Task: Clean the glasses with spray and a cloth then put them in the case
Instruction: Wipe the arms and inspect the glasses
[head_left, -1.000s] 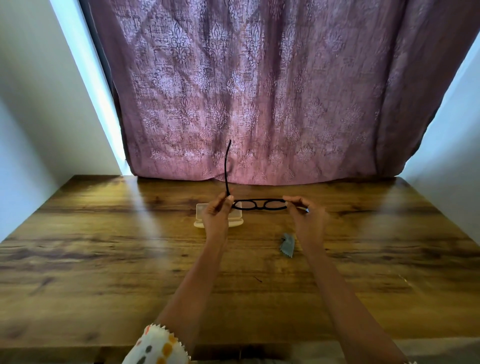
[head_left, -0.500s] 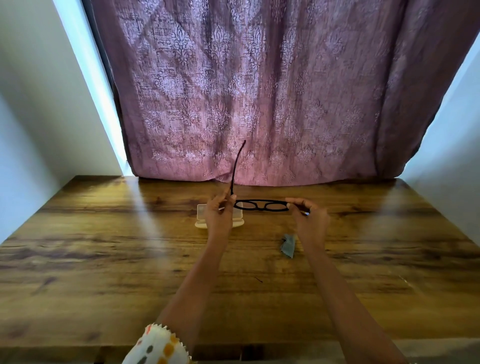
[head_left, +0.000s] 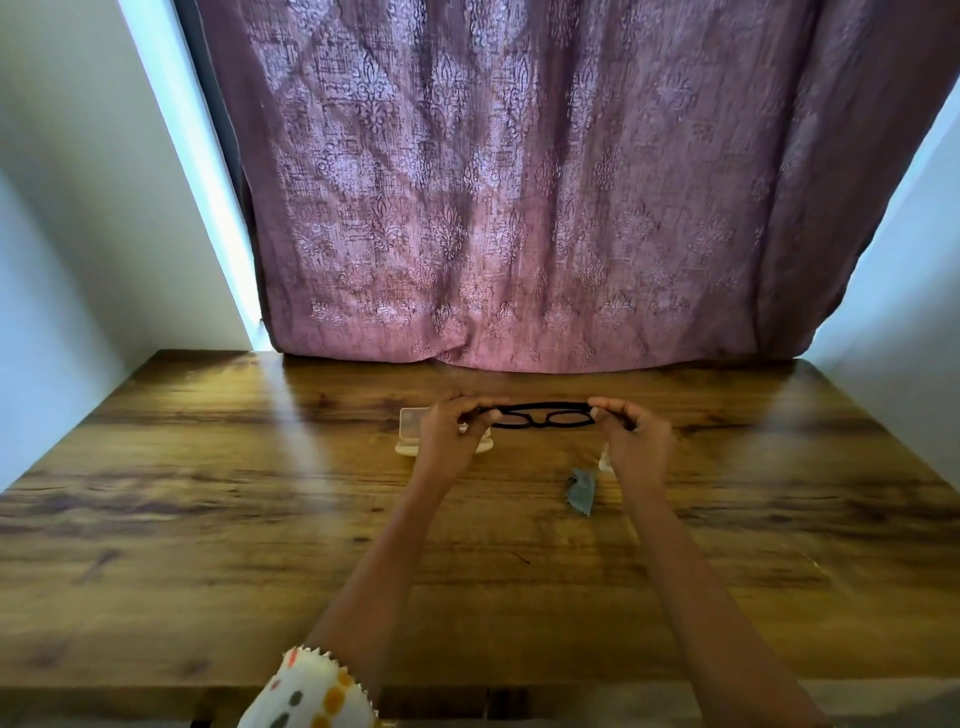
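While your left grip (head_left: 457, 434) and right grip (head_left: 636, 441) pinch the ends of the black-framed glasses (head_left: 540, 422), their long axis parallels the wooden worktop's (head_left: 208, 519) far edge, and the pale translucent case (head_left: 413, 423) lies nearest your left.

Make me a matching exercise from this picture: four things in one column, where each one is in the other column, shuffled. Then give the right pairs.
Things
1. glasses
2. case
3. cloth
4. curtain

Places
A. lying on the table between the two arms, beside the right hand
B. hanging behind the table's far edge
C. held at each end by a hand, above the table
D. on the table, partly hidden behind the left hand

Pairs: 1-C, 2-D, 3-A, 4-B
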